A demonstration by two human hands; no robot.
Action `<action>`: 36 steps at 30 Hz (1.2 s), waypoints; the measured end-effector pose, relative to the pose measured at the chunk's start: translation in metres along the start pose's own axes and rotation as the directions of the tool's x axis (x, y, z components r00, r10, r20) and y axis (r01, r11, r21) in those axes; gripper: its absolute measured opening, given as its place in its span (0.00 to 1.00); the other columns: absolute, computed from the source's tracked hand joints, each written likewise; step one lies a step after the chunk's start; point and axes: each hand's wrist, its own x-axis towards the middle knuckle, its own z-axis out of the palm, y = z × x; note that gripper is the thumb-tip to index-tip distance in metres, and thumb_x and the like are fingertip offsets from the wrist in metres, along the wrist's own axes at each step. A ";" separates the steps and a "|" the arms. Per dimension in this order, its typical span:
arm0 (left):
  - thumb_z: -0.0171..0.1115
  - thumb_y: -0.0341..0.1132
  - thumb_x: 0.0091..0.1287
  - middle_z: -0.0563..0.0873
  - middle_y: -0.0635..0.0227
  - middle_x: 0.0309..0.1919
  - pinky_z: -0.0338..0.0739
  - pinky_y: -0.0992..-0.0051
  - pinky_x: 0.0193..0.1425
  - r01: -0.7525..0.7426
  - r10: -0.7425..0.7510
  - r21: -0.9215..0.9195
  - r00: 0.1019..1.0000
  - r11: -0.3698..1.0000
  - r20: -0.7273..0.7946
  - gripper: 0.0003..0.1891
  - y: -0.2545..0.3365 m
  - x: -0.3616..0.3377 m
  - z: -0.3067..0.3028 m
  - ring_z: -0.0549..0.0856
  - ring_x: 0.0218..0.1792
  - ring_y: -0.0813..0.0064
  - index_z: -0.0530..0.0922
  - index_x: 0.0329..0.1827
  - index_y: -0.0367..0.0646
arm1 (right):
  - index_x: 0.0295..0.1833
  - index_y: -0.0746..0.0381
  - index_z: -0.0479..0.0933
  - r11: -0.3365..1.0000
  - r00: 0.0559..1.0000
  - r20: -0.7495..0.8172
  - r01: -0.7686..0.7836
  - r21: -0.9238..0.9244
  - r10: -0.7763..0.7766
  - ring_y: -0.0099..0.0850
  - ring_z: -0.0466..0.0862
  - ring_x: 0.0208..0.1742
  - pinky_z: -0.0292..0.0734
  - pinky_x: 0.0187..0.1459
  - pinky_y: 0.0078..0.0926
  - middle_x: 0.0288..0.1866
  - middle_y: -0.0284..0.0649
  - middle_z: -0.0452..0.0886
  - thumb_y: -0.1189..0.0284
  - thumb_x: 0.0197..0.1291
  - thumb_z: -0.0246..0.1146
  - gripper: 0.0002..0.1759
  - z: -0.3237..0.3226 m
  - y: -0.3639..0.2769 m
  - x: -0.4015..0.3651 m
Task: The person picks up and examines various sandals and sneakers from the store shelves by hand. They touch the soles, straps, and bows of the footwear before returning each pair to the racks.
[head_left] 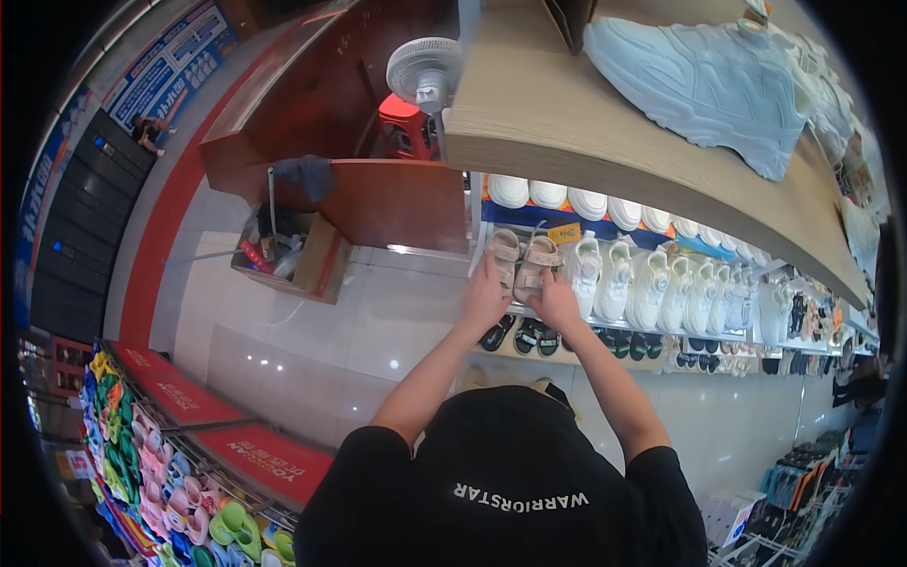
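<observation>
A pair of beige strapped sandals is side by side at the left end of a shelf, toes toward me. My left hand (484, 298) is closed around the side of the left sandal (504, 248), fingers partly hidden behind it. On the other side, my right hand (556, 302) grips the right sandal (541, 253) near its front strap. A yellow tag (564, 233) stands just behind the right sandal. White sneakers (616, 281) line the same shelf to the right of my right hand.
Dark sandals (537, 336) sit on a lower shelf below my hands. Overhead juts a wooden shelf (529, 113) with a large white sneaker (699, 90). At left are a cardboard box (321, 260), a brown panel (402, 203) and a fan (424, 71). Colourful clogs (175, 487) fill a rack lower left.
</observation>
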 end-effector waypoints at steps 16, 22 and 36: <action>0.77 0.31 0.55 0.61 0.44 0.73 0.66 0.59 0.76 0.007 -0.003 -0.060 0.998 0.998 0.058 0.53 -0.012 -0.006 0.001 0.65 0.73 0.43 0.49 0.78 0.33 | 0.65 0.58 0.74 0.903 0.950 0.169 -0.179 -0.390 0.262 0.55 0.78 0.63 0.74 0.61 0.52 0.63 0.57 0.76 0.45 0.44 0.79 0.46 -0.115 0.076 0.020; 0.77 0.31 0.56 0.60 0.45 0.75 0.68 0.59 0.75 0.059 -0.057 -0.017 0.993 0.998 0.099 0.53 -0.007 -0.009 -0.001 0.65 0.74 0.44 0.47 0.79 0.35 | 0.67 0.52 0.74 0.846 0.980 0.041 -0.145 -0.514 0.194 0.54 0.78 0.64 0.71 0.61 0.62 0.63 0.56 0.76 0.41 0.42 0.78 0.48 -0.124 0.053 0.026; 0.73 0.35 0.60 0.64 0.39 0.73 0.58 0.56 0.80 0.065 -0.069 -0.048 0.992 0.997 -0.102 0.47 -0.001 -0.022 0.001 0.64 0.75 0.43 0.53 0.78 0.30 | 0.49 0.63 0.86 0.950 0.927 0.323 -0.090 -0.300 0.190 0.44 0.88 0.52 0.84 0.54 0.42 0.50 0.50 0.88 0.38 0.38 0.76 0.42 -0.128 0.090 0.049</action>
